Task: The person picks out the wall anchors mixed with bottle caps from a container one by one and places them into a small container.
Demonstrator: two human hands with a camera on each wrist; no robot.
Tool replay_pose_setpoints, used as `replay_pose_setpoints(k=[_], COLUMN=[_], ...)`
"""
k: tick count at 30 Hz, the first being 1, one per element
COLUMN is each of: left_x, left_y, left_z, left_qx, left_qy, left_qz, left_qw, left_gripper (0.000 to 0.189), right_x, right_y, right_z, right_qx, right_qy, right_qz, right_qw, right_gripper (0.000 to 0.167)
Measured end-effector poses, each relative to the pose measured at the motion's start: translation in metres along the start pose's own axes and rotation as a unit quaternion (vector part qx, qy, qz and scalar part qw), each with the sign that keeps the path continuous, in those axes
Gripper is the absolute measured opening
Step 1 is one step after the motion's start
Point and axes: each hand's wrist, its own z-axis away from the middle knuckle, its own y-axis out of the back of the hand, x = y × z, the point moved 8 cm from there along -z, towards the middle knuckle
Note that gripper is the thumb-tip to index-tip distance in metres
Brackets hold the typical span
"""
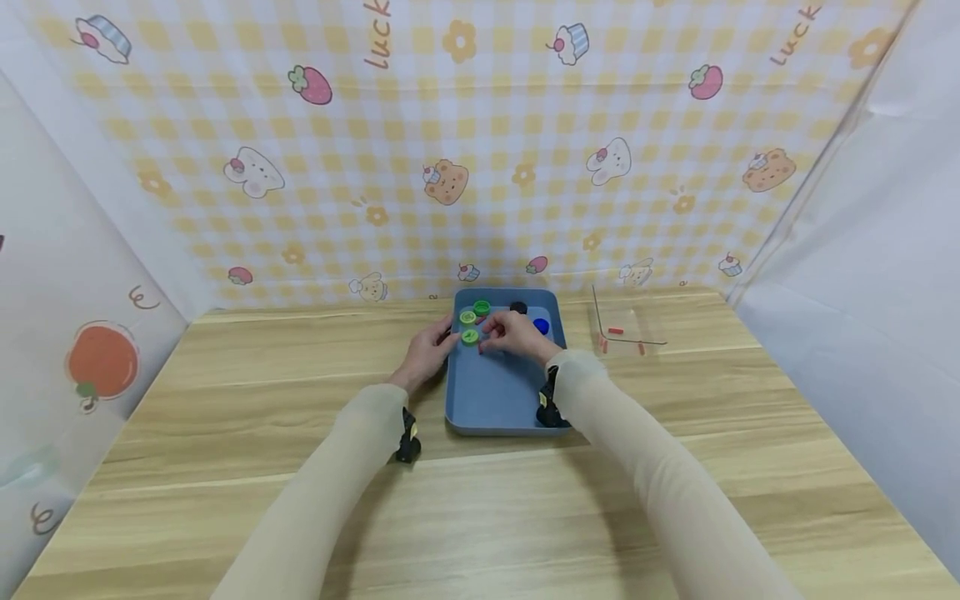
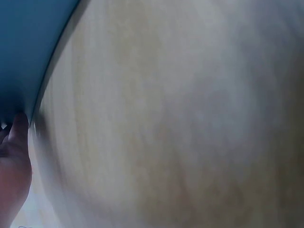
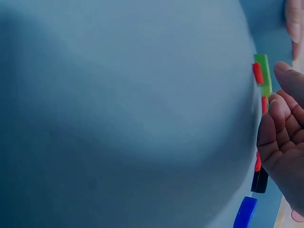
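My left hand (image 1: 429,352) grips the left side of a blue-grey tray (image 1: 504,392), its thumb (image 2: 19,129) against the wall in the left wrist view. My right hand (image 1: 517,336) is over the far part of the tray, fingers loosely bent, with a gap between its fingertips in the right wrist view and nothing visible held there. Close to these fingertips are a bright green cap (image 1: 469,337), a pale green cap (image 1: 468,317) and a small red piece (image 3: 258,73). Another green cap (image 1: 482,307) is farther back. A black cap (image 1: 518,307) and a blue cap (image 1: 541,326) sit behind the right hand.
A clear plastic box (image 1: 633,321) stands on the wooden table (image 1: 480,517) right of the tray, with several small red pieces (image 1: 616,331) seen in or through it. A checked cloth (image 1: 495,125) hangs behind the table's far edge.
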Motion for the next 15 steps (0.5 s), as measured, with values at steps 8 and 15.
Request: replay_pose_setpoints(k=[8,15], left_x=[0.001,0.000], left_y=[0.000,0.000], left_z=[0.000,-0.001], left_qx=[0.002,0.002], left_qy=[-0.006,-0.002], left_qz=[0.001,-0.001], left_qw=[1.0000,1.0000], left_gripper=[0.051,0.050], right_x=[-0.001,-0.002], right_y=[-0.007,-0.012], right_z=[-0.001,-0.001], right_qx=[-0.014,-0.023], right_qy=[-0.013,-0.021], right_qz=[0.010,0.022], right_qw=[0.9998,0.9993], right_gripper=[0.020,0.020])
